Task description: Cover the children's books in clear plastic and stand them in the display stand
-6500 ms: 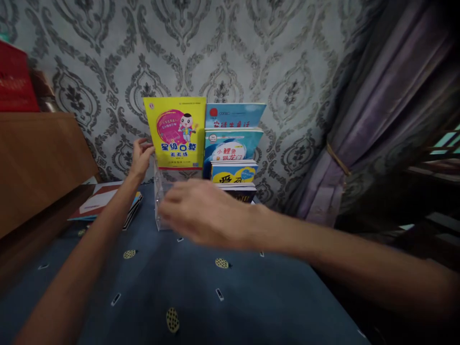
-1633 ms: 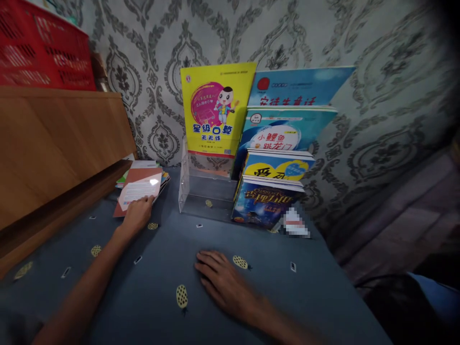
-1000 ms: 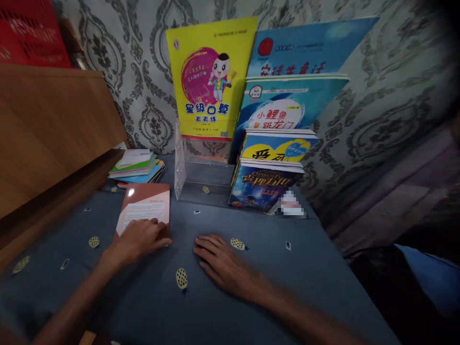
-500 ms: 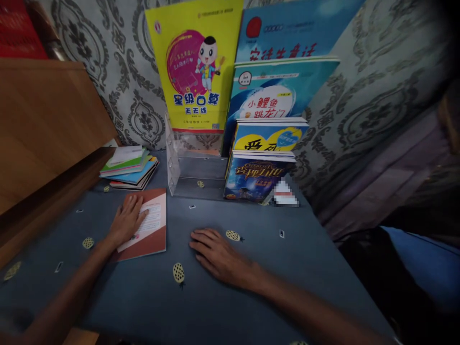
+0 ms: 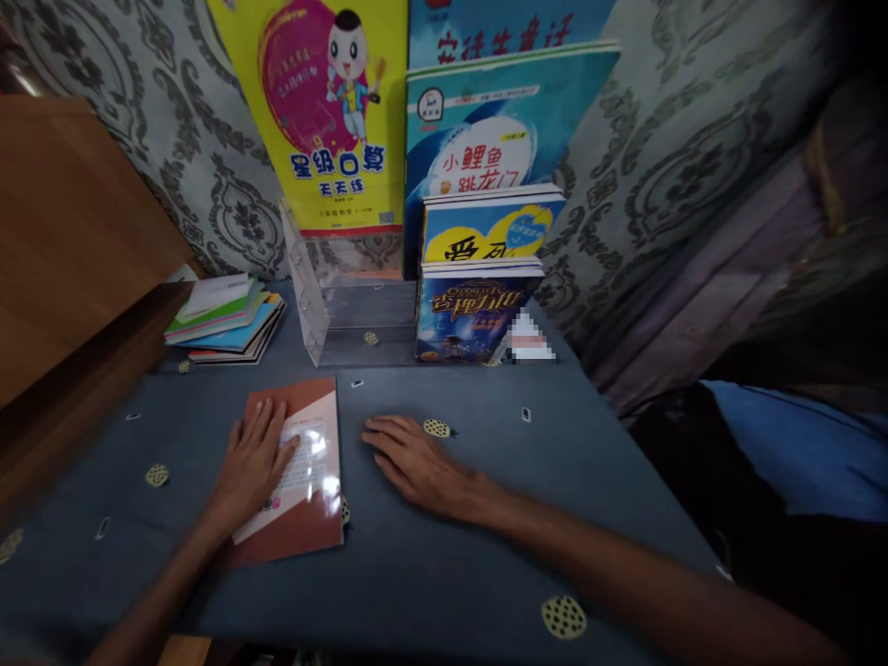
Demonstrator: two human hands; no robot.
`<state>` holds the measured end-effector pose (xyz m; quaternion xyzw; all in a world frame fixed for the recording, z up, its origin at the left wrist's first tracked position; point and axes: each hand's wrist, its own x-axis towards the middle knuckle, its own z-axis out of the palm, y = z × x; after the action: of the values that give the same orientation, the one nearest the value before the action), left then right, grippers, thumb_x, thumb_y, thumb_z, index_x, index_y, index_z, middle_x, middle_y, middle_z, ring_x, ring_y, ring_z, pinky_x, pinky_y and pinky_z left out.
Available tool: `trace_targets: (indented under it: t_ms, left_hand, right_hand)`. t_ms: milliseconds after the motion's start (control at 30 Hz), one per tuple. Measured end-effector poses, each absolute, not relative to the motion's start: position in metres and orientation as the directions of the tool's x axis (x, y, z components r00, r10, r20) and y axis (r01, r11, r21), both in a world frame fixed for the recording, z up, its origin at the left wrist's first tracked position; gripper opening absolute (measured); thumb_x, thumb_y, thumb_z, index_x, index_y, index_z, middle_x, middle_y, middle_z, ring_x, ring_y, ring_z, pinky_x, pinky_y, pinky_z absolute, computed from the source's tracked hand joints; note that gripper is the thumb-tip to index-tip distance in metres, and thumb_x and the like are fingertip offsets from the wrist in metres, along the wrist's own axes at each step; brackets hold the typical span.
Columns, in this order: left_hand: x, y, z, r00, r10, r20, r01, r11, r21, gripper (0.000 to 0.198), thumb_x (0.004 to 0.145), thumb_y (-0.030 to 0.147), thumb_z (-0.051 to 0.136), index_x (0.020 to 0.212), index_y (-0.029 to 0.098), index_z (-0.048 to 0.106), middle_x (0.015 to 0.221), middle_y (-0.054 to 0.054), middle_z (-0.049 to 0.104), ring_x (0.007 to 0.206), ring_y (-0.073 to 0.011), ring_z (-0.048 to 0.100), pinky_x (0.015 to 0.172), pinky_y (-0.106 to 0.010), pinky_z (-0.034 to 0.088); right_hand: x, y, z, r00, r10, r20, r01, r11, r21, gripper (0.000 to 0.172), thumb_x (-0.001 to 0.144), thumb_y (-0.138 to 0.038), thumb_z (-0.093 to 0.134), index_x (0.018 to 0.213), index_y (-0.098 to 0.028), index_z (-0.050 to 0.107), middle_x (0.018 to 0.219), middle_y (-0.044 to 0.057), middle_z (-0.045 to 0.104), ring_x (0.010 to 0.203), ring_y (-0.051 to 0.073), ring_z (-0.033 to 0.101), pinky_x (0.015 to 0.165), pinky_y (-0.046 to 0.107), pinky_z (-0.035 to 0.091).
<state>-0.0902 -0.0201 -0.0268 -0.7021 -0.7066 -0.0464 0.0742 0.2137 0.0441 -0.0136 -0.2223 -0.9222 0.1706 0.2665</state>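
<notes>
My left hand [image 5: 255,462] lies flat, fingers spread, on a thin book [image 5: 312,527] with a reddish-brown and pale pink cover. The book rests closed on the tablecloth, and light glints off its cover. To its right, my right hand [image 5: 413,467] lies palm down on the cloth with its fingers stretched out, holding nothing. Beyond both hands stands a clear stepped rack [image 5: 302,287]. A yellow workbook [image 5: 339,194] leans in its left part. Blue and teal books fill the right part, with a dark blue book [image 5: 478,314] in front.
A small pile of books [image 5: 226,319] lies at the back left, beside a wooden panel [image 5: 76,231]. The blue-grey tablecloth [image 5: 478,573] carries pineapple prints. Patterned wallpaper [image 5: 236,194] rises behind. A blurred white item [image 5: 531,338] sits right of the rack. Blue fabric [image 5: 783,453] shows beyond the table's right edge.
My left hand has slid the brown book nearer to me and to the right, over part of a pineapple print. My right hand stays almost in place. The view has shifted.
</notes>
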Motion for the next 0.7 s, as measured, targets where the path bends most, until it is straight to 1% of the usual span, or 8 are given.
trace_targets:
  t_ms: [100, 200, 267, 333, 433, 500, 600, 700]
  left_hand:
    - [-0.068, -0.026, -0.029, 0.064, 0.98, 0.187, 0.998, -0.061, -0.023, 0.063, 0.103, 0.046, 0.027, 0.155, 0.011, 0.035, 0.161, -0.02, 0.035, 0.152, -0.0326, 0.028, 0.118, -0.058, 0.03]
    - [-0.043, -0.027, -0.03, 0.102, 0.975, 0.196, 0.994, -0.107, 0.015, 0.062, 0.103, 0.045, 0.03, 0.156, 0.013, 0.033, 0.161, -0.019, 0.034, 0.153, -0.0319, 0.026, 0.119, -0.058, 0.028]
    - [-0.029, -0.023, -0.031, 0.126, 0.968, 0.215, 0.988, -0.142, 0.058, 0.059, 0.104, 0.042, 0.031, 0.156, 0.014, 0.033, 0.161, -0.018, 0.035, 0.153, -0.0309, 0.025, 0.12, -0.058, 0.027]
    - [-0.018, -0.018, -0.033, 0.149, 0.958, 0.245, 0.976, -0.183, 0.121, 0.055, 0.104, 0.034, 0.03, 0.155, 0.015, 0.034, 0.161, -0.018, 0.036, 0.153, -0.0294, 0.024, 0.121, -0.058, 0.025]
    - [-0.005, -0.006, -0.039, 0.156, 0.947, 0.28, 0.945, -0.226, 0.238, 0.053, 0.101, 0.022, 0.029, 0.154, 0.015, 0.037, 0.16, -0.019, 0.037, 0.154, -0.028, 0.023, 0.121, -0.059, 0.023]
    - [0.004, 0.002, -0.043, 0.149, 0.948, 0.281, 0.92, -0.237, 0.312, 0.055, 0.098, 0.017, 0.029, 0.152, 0.015, 0.038, 0.162, -0.019, 0.034, 0.154, -0.0281, 0.02, 0.121, -0.06, 0.023]
    - [0.019, 0.014, -0.047, 0.136, 0.956, 0.26, 0.889, -0.234, 0.394, 0.055, 0.096, 0.015, 0.031, 0.151, 0.015, 0.04, 0.165, -0.018, 0.027, 0.155, -0.0287, 0.014, 0.122, -0.06, 0.022]
    - [0.032, 0.023, -0.048, 0.149, 0.962, 0.23, 0.876, -0.236, 0.42, 0.054, 0.097, 0.018, 0.034, 0.151, 0.014, 0.04, 0.165, -0.019, 0.025, 0.156, -0.0311, 0.011, 0.122, -0.06, 0.022]
  right_hand:
    - [0.213, 0.045, -0.016, -0.712, 0.54, 0.448, 0.336, 0.823, -0.458, 0.033, 0.102, -0.019, 0.047, 0.132, -0.015, 0.059, 0.137, 0.014, 0.062, 0.132, 0.024, 0.052, 0.111, 0.048, 0.046]
    - [0.212, 0.047, -0.016, -0.669, 0.561, 0.488, 0.338, 0.814, -0.473, 0.031, 0.101, -0.019, 0.046, 0.128, -0.015, 0.062, 0.134, 0.014, 0.064, 0.13, 0.025, 0.054, 0.11, 0.048, 0.046]
    - [0.213, 0.048, -0.014, -0.651, 0.566, 0.505, 0.339, 0.813, -0.474, 0.03, 0.101, -0.018, 0.046, 0.125, -0.014, 0.063, 0.131, 0.015, 0.065, 0.127, 0.025, 0.055, 0.109, 0.047, 0.046]
    - [0.215, 0.048, -0.011, -0.653, 0.56, 0.51, 0.346, 0.819, -0.457, 0.029, 0.1, -0.018, 0.046, 0.122, -0.014, 0.065, 0.13, 0.015, 0.066, 0.125, 0.024, 0.056, 0.108, 0.048, 0.046]
    - [0.22, 0.049, -0.007, -0.677, 0.548, 0.49, 0.372, 0.83, -0.415, 0.028, 0.1, -0.016, 0.046, 0.119, -0.015, 0.066, 0.128, 0.015, 0.067, 0.123, 0.024, 0.057, 0.108, 0.048, 0.044]
    - [0.225, 0.049, -0.007, -0.693, 0.553, 0.463, 0.4, 0.829, -0.391, 0.027, 0.098, -0.015, 0.048, 0.117, -0.016, 0.067, 0.127, 0.014, 0.067, 0.123, 0.025, 0.058, 0.107, 0.048, 0.045]
    - [0.234, 0.05, -0.009, -0.699, 0.586, 0.411, 0.468, 0.809, -0.356, 0.028, 0.098, -0.016, 0.049, 0.121, -0.015, 0.065, 0.131, 0.015, 0.065, 0.126, 0.026, 0.056, 0.11, 0.049, 0.043]
    - [0.243, 0.051, -0.012, -0.693, 0.62, 0.368, 0.531, 0.784, -0.32, 0.033, 0.098, -0.017, 0.048, 0.128, -0.012, 0.06, 0.138, 0.018, 0.06, 0.133, 0.028, 0.051, 0.114, 0.052, 0.038]
